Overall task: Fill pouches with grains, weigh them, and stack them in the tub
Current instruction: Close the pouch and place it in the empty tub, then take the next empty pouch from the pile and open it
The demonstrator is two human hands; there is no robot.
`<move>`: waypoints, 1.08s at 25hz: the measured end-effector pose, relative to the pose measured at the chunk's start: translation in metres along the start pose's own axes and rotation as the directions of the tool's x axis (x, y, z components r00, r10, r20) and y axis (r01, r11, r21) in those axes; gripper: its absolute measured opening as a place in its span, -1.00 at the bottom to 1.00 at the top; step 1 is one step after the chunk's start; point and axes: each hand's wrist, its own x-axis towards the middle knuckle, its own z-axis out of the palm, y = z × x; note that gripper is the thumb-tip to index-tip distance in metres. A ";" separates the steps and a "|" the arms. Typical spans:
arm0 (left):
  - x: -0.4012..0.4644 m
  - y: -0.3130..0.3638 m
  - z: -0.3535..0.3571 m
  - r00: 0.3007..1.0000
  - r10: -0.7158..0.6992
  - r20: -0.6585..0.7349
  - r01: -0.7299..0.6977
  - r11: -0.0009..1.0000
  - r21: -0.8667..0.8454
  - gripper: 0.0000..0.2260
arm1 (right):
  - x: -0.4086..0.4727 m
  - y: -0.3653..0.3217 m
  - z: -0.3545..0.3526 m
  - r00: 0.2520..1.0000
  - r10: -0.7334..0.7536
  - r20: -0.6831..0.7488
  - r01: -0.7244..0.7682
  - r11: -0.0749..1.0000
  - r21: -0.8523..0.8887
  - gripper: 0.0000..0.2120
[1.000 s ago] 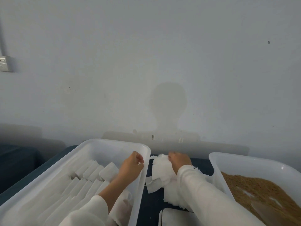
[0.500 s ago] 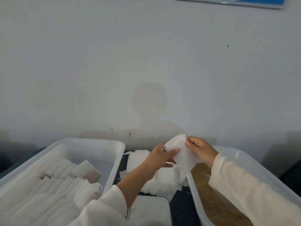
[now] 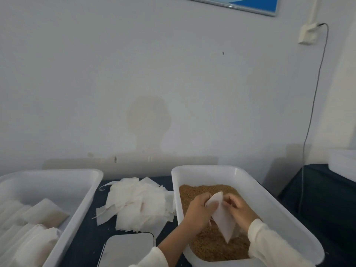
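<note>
Holding one white pouch (image 3: 221,216) between them, the left hand (image 3: 200,211) and right hand (image 3: 240,209) now pinch its top edges low over the brown grains (image 3: 212,245) inside the right tub (image 3: 269,201); half a second ago they held it higher, above the worktop (image 3: 86,239) by the tub's near rim. The pile of empty pouches (image 3: 138,205) lies between the tubs, the scale (image 3: 127,249) below it. Filled pouches (image 3: 38,224) sit unchanged in the left tub (image 3: 81,201).
</note>
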 end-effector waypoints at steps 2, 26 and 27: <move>0.002 -0.005 0.005 1.000 -0.010 -0.021 0.011 0.999 0.049 -0.87 | -0.002 0.001 0.000 0.982 -0.041 -0.182 0.038 0.999 -0.018 -0.93; 0.004 -0.008 0.007 1.000 -0.024 0.015 0.027 0.960 -0.279 -0.81 | 0.006 0.005 0.012 0.994 -0.088 0.059 0.046 0.866 0.498 -0.67; 0.004 -0.009 0.007 1.000 -0.020 0.012 0.022 0.961 -0.276 -0.80 | 0.006 0.006 0.012 0.994 -0.094 0.058 0.054 0.869 0.492 -0.67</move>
